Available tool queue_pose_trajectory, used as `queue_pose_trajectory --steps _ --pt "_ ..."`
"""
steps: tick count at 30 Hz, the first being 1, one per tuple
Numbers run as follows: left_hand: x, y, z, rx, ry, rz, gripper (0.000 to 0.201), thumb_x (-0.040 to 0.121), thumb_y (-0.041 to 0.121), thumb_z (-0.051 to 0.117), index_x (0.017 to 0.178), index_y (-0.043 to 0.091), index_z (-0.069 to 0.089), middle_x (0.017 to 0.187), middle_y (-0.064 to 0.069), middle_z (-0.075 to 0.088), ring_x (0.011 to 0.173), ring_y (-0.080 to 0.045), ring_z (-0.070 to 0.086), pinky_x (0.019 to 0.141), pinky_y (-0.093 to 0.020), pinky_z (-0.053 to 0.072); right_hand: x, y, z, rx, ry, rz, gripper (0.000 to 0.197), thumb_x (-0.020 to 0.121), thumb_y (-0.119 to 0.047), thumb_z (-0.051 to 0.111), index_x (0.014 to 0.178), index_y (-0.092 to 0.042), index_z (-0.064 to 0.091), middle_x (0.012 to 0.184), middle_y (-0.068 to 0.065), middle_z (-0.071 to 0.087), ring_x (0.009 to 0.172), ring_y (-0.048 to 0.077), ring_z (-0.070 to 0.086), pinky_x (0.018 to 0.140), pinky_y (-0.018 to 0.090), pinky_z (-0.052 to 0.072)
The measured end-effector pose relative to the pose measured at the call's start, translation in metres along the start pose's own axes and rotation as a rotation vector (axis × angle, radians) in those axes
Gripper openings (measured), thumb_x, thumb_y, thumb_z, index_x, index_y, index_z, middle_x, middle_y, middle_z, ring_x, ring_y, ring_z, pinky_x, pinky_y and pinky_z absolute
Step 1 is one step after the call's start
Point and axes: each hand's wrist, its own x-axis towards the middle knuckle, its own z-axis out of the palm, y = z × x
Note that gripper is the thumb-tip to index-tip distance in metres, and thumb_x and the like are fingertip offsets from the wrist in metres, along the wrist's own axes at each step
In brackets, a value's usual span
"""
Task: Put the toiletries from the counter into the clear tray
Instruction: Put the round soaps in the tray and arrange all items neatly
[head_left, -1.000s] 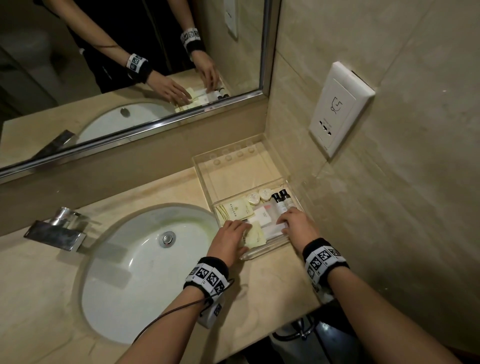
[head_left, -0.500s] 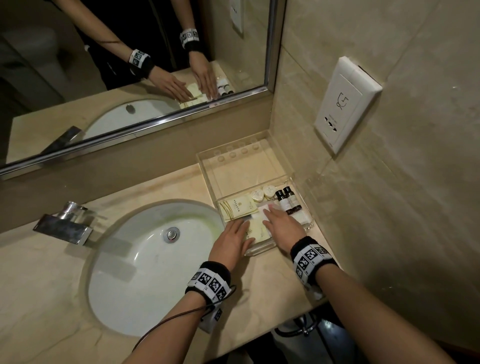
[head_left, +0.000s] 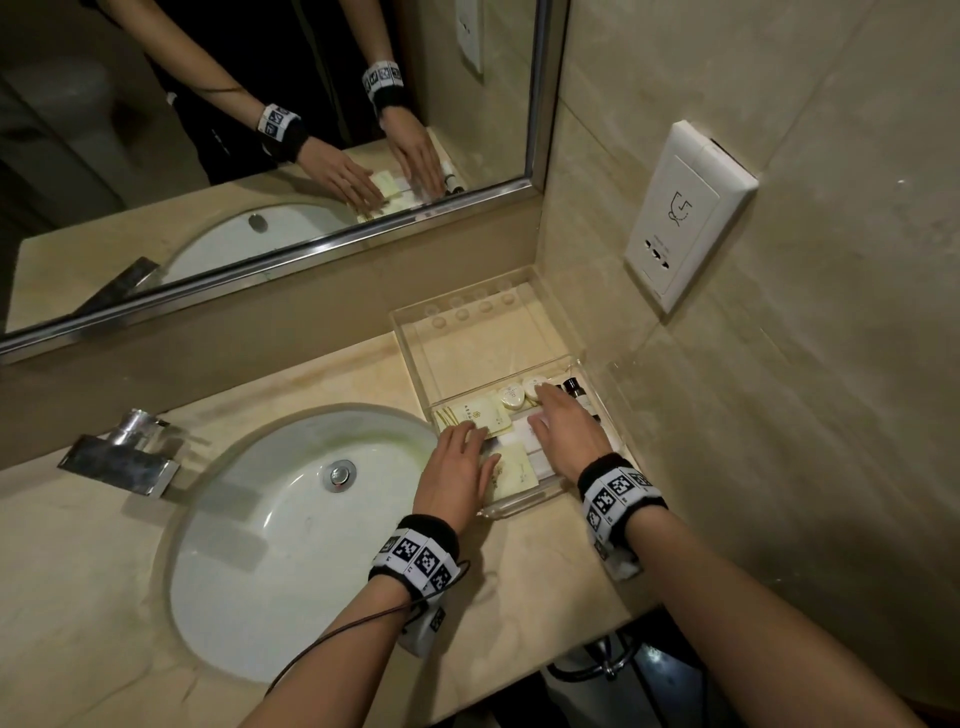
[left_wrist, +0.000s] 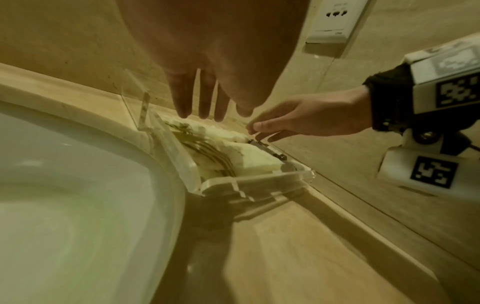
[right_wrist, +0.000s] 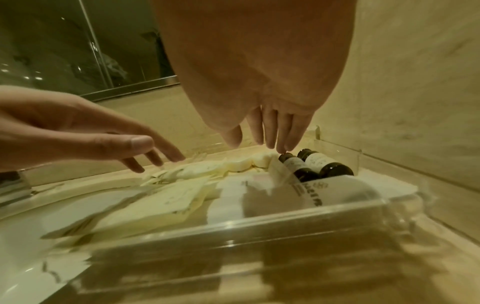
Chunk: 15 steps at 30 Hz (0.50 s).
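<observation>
Head view: the clear tray (head_left: 524, 506) sits on the counter (head_left: 519, 582) beside the sink (head_left: 270, 545), against the tiled wall; both hands lie flat over the toiletries inside it, the left hand (head_left: 457, 470) on pale sachets (head_left: 511, 467), the right hand (head_left: 569, 434) near small round soaps (head_left: 511, 395). Left wrist view: left fingers (left_wrist: 205, 98) straight, slightly apart, above the tray's contents. Right wrist view: right fingers (right_wrist: 270, 127) straight, close together, tips touching a dark bottle (right_wrist: 298, 166); neither hand grips anything.
</observation>
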Motion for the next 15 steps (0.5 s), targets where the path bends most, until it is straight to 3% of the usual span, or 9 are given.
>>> queue_pose_trajectory --steps 2,4,9,12,15 --pt "0.007 -0.001 0.002 0.022 -0.08 -0.02 0.05 0.1 0.041 0.036 0.144 0.017 0.037 0.152 -0.008 0.035 0.141 -0.026 0.029 0.116 -0.036 0.029 0.009 -0.001 0.001 -0.071 -0.072 0.016 0.055 0.102 -0.029 0.043 0.152 -0.011 0.027 0.161 0.011 0.022 0.144 0.027 0.032 0.113 0.039 0.035" --pt "0.012 -0.002 0.005 0.055 -0.153 -0.031 0.054 0.1 0.043 0.033 0.149 0.02 0.029 0.157 -0.008 0.024 0.145 -0.027 0.02 0.119 -0.035 0.02 0.016 -0.001 0.004 -0.12 -0.089 0.012 0.055 0.103 -0.031 0.041 0.152 -0.011 0.026 0.162 0.011 0.017 0.145 0.028 0.029 0.114 0.039 0.035" --pt "0.013 -0.006 0.007 0.075 -0.188 -0.037 0.055 0.101 0.044 0.03 0.151 0.021 0.023 0.16 -0.006 0.016 0.148 -0.025 0.012 0.12 -0.033 0.014 0.028 0.005 0.01 -0.084 -0.002 0.012 0.049 0.1 -0.01 0.047 0.148 -0.008 0.036 0.157 0.012 0.032 0.143 0.025 0.032 0.115 0.033 0.031" --pt "0.013 -0.007 0.008 0.062 -0.19 -0.04 0.054 0.101 0.044 0.029 0.151 0.022 0.023 0.16 -0.005 0.016 0.148 -0.024 0.011 0.119 -0.032 0.013 0.036 0.005 0.011 0.04 0.117 0.065 0.034 0.095 -0.007 0.054 0.129 -0.005 0.054 0.134 0.013 0.054 0.122 0.028 0.051 0.101 0.036 0.044" --pt "0.014 -0.008 0.008 0.049 -0.2 -0.052 0.054 0.101 0.045 0.029 0.15 0.023 0.023 0.16 -0.004 0.016 0.148 -0.023 0.011 0.119 -0.032 0.013 0.044 0.004 0.012 0.107 0.177 0.163 0.019 0.091 -0.011 0.063 0.108 -0.01 0.057 0.113 0.01 0.059 0.098 0.026 0.058 0.083 0.039 0.051"
